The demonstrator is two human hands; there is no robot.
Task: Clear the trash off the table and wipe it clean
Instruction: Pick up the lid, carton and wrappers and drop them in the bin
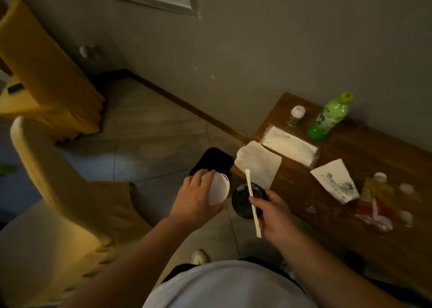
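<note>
Left hand (197, 197) gripping a white cup (218, 188), right hand (273, 210) clamped on a dark cup (247, 199) and wrapped straw (252, 204), above a black bin (211, 161), left of the littered bench (350, 214)

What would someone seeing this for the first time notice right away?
Both hands, held over the floor just off the table's corner: the left hand grips a white paper cup, the right hand a dark cup and a long white wrapped straw. Beyond them a black bin stands on the floor. On the wooden table, a green bottle stands by the wall, near a tissue pack.
</note>
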